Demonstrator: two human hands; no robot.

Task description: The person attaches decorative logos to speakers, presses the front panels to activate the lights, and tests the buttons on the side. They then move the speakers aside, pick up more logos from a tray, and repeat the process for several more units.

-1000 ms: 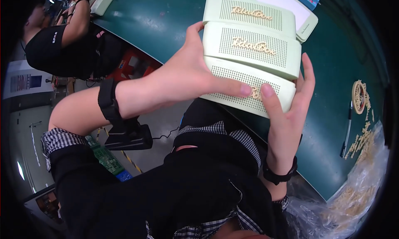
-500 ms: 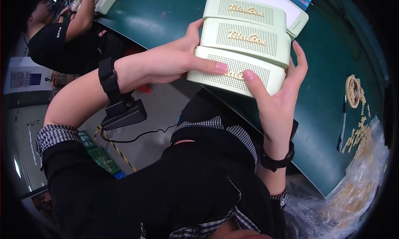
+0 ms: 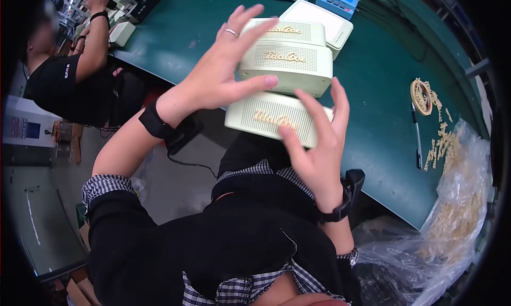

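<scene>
From my head view, the front box (image 3: 263,127) is at the near edge of the green table (image 3: 383,93), just before the middle box (image 3: 285,56) and rear box (image 3: 303,33); I can't tell whether it rests or is held up. My left hand (image 3: 213,74) is open, fingers spread before the rear box, touching or not I can't say. My right hand (image 3: 319,151) curves round the front box's right end, thumb over its face; blur hides any grip. I judge the shell stiff, fairly light, slightly slippery, the lettering (image 3: 269,118) its fragile part, so I'd hold the short ends. The tabletop looks smooth, with a ring (image 3: 413,93) and pen (image 3: 417,135) to my right near a plastic bag (image 3: 452,199); a co-worker (image 3: 69,77) is leftward, beyond grey floor (image 3: 181,178)
</scene>
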